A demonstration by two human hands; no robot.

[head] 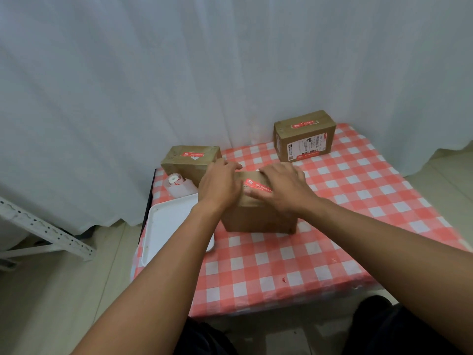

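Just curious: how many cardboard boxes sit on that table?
3: the middle box under the left hand and right hand, the back-left box behind the tray, the back-right box alone. None seems hidden.

Soft, even, dim light — the box [258,221] casts only a faint, short shadow on the counter [281,265]. Wide-angle bending stretches the edges, most at 5 and 7 o'clock, and detail is mildly soft.

I see my left hand [220,187] and right hand [284,189] pressed flat, fingers relaxed, side by side atop the cardboard box [256,217].
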